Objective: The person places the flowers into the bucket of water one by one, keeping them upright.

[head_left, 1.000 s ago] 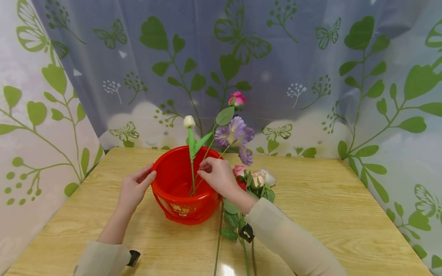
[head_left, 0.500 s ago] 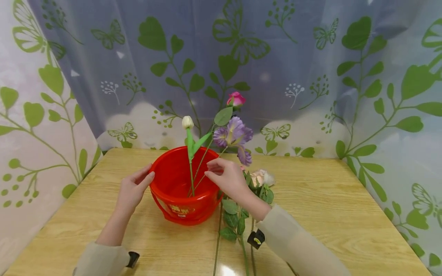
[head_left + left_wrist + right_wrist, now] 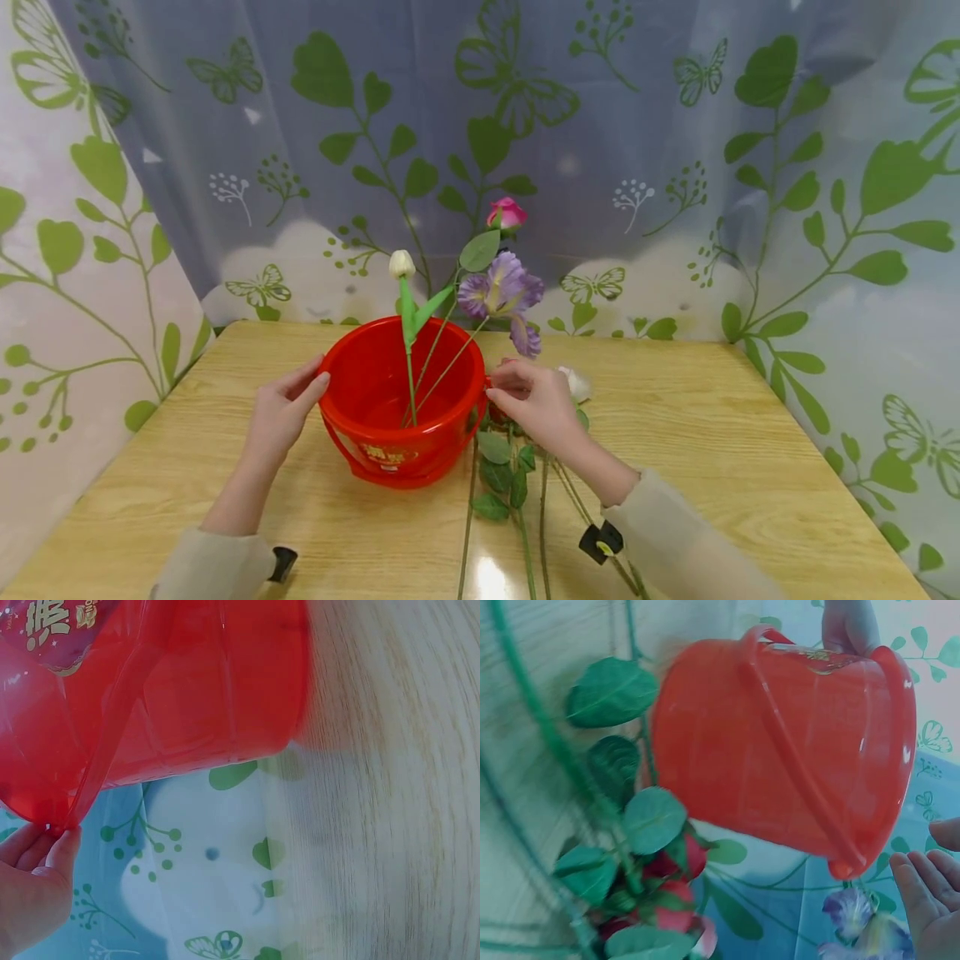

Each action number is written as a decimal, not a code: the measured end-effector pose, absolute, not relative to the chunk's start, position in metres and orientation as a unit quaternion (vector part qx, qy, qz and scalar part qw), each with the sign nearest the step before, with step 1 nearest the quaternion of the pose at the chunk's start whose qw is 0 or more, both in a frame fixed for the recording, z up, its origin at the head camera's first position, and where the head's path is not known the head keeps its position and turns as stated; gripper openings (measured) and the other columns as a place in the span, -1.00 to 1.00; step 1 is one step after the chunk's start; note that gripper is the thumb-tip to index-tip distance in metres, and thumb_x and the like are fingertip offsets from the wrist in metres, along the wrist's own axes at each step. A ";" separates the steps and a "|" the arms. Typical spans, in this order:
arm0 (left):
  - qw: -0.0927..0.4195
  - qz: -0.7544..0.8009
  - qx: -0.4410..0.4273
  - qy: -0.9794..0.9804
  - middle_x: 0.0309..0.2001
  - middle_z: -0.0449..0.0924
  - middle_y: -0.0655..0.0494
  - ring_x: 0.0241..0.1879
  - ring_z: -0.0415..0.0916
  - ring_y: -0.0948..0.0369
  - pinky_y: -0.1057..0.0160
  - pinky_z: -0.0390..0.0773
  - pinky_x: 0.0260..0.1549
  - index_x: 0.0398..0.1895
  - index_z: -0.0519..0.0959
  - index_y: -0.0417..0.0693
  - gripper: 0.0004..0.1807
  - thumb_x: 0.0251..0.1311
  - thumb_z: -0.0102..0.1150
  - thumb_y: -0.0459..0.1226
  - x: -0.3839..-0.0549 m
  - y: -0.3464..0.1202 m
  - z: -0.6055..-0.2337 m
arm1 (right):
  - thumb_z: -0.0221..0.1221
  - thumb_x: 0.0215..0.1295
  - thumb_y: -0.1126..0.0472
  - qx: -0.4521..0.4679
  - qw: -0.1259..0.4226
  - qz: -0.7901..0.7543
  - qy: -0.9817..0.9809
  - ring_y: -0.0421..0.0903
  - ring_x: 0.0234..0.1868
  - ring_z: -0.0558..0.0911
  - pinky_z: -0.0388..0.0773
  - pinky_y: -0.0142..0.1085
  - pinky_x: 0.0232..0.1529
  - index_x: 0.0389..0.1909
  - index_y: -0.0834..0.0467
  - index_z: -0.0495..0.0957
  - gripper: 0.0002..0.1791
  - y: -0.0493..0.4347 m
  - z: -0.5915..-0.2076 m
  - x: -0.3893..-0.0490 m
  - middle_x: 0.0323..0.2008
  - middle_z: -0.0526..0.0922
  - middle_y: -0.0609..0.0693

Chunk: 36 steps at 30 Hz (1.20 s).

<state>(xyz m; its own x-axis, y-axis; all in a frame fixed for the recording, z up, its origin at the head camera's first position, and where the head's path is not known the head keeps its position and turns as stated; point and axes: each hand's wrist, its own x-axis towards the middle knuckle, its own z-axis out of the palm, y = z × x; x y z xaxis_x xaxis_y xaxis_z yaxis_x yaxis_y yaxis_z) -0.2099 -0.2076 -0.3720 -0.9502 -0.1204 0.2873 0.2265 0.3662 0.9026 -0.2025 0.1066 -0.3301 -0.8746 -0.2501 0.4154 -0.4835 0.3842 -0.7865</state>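
Note:
A red plastic bucket stands on the table. My left hand pinches its left rim between thumb and fingers, beside the handle joint in the left wrist view. Leaning inside the bucket are a white tulip, a purple iris and a pink rose, their stems crossing near the bottom. My right hand is just outside the right rim, above the loose flowers, with nothing in it. In the right wrist view its thumb is apart from the loosely bent fingers.
Several artificial flowers lie right of the bucket, with red roses, green leaves and stems running towards the front. A white bloom shows behind my right hand. A patterned curtain hangs at the table's back.
My right hand has moved right, from the stems inside the bucket to outside its rim over the loose flowers. The left hand stays at the left rim.

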 end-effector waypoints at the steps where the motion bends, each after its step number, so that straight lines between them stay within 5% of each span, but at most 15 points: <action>1: 0.154 -0.563 -0.033 -0.811 0.08 0.38 -0.13 0.06 0.34 0.06 0.55 0.40 -0.21 0.14 0.35 -0.31 -0.47 0.18 0.05 -0.15 -0.210 -0.207 -0.372 | 0.24 0.01 0.39 0.220 0.119 0.504 -0.827 -0.09 -0.34 0.61 0.55 -0.38 -0.33 -0.31 0.30 0.58 -0.83 0.110 -0.332 -0.202 -0.34 0.62 0.13; 16: 0.151 -0.577 -0.032 -0.802 0.09 0.37 -0.12 -0.02 0.37 0.35 0.57 0.39 -0.22 0.14 0.35 -0.29 -0.50 0.18 0.07 -0.19 -0.211 -0.205 -0.368 | 0.23 0.05 0.35 0.174 0.101 0.445 -0.873 -0.10 -0.34 0.60 0.55 -0.35 -0.31 -0.32 0.26 0.58 -0.86 0.160 -0.351 -0.194 -0.36 0.63 0.07; 22: 0.153 -0.573 -0.032 -0.805 0.09 0.37 -0.11 0.03 0.36 0.24 0.58 0.39 -0.21 0.13 0.36 -0.28 -0.50 0.17 0.07 -0.18 -0.211 -0.206 -0.369 | 0.22 0.04 0.37 0.157 0.100 0.419 -0.889 -0.07 -0.33 0.60 0.55 -0.33 -0.31 -0.32 0.28 0.57 -0.85 0.178 -0.360 -0.192 -0.36 0.63 0.08; 36: 0.160 -0.561 -0.031 -0.812 0.07 0.38 -0.15 -0.07 0.38 0.42 0.58 0.40 -0.23 0.11 0.37 -0.32 -0.45 0.16 0.07 -0.11 -0.211 -0.208 -0.373 | 0.23 0.04 0.35 0.127 0.088 0.371 -0.916 -0.06 -0.38 0.60 0.56 -0.32 -0.38 -0.31 0.31 0.57 -0.83 0.212 -0.384 -0.186 -0.39 0.63 0.08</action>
<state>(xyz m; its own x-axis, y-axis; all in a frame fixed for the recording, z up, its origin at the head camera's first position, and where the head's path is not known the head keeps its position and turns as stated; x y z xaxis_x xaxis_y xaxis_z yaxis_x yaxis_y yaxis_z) -0.2112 -0.2080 -0.3728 -0.9470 -0.1288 0.2944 0.2297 0.3691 0.9006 -0.1865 0.2121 -0.3842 -0.9524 -0.1661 0.2558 -0.2974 0.6921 -0.6577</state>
